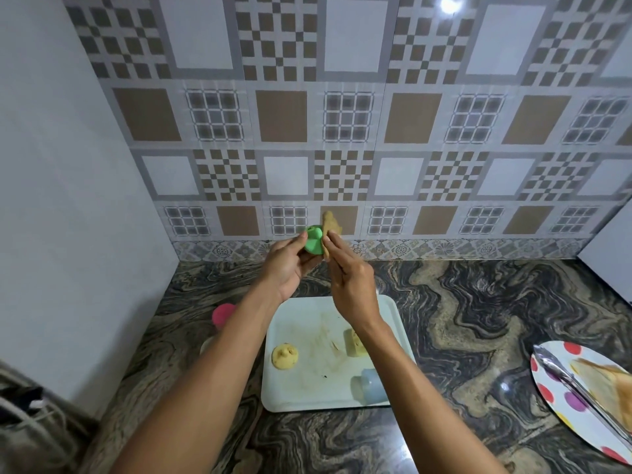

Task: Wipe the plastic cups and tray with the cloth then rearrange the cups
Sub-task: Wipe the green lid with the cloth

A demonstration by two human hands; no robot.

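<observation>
Forearms [205,388] up over stained tray [307,388] — left hand [287,265] grips green cup [313,241], right hand [352,282] pinches cloth [330,230] against it: cup-wiping step, next probably rotate cup.

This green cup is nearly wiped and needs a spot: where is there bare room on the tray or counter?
Free: the middle of the tray, smeared, between the yellow cup at its left edge and the pale yellow cup; also the counter between tray and dotted plate. Crowded: the tray's right side, where the blue cup lies too.
</observation>
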